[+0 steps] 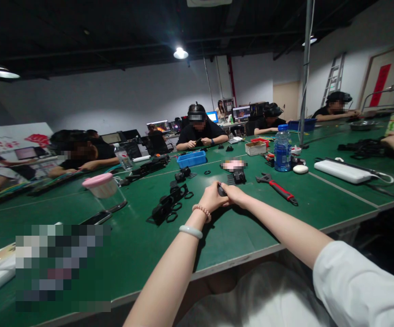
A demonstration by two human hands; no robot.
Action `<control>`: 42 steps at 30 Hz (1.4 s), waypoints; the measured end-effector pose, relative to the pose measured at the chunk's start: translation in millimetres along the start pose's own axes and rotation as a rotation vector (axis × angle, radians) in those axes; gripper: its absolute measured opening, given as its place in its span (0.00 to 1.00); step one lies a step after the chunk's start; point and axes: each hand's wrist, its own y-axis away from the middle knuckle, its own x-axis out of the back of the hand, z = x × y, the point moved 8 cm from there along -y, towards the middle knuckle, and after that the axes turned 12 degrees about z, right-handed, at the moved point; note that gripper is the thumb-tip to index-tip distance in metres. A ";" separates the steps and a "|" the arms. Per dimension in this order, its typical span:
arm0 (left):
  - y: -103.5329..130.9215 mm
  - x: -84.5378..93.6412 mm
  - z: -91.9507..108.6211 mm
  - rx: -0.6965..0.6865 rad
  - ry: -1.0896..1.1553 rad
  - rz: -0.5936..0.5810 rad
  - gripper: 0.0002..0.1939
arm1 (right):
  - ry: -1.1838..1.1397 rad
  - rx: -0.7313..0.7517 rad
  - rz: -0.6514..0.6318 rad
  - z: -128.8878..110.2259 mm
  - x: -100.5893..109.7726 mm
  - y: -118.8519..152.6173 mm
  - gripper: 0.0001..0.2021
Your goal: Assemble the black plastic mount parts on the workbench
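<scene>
left hand [213,196] and right hand [237,196], each grip closed on a small black part [221,190] near the front of the desk [268,229]; uneven finger pressure could make it slip and strike the black block [239,177] beyond.

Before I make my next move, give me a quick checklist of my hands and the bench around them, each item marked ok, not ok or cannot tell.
1. Left hand and right hand both at the dark part: ok.
2. Dark part facing the right way: cannot tell, fingers cover most of it.
3. Adjustable wrench lying clear of both hands: ok, flat on the table to their right.
4. Wrists free of jewellery: not ok, a beaded bracelet and a pale bangle are on the left one.
5. Black parts left of the hands gathered in a container: not ok, they lie loose.
6. Blue-capped bottle upright: ok.
</scene>
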 end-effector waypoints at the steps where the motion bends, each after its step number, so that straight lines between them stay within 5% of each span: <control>1: -0.3 0.5 -0.8 0.003 0.008 -0.001 0.26 | 0.054 0.014 0.031 0.5 3.0 -1.3 0.25; 9: 0.7 -2.5 -6.8 0.003 0.022 -0.046 0.24 | 0.323 0.186 0.127 -6.8 11.9 -1.6 0.19; 34: 1.6 -11.6 -11.5 -0.035 -0.011 -0.136 0.30 | 0.369 0.189 0.124 -3.9 11.5 -7.1 0.14; 42: 5.6 -7.9 -8.4 0.025 0.128 -0.144 0.32 | 0.218 0.131 0.132 -0.4 16.8 -12.5 0.07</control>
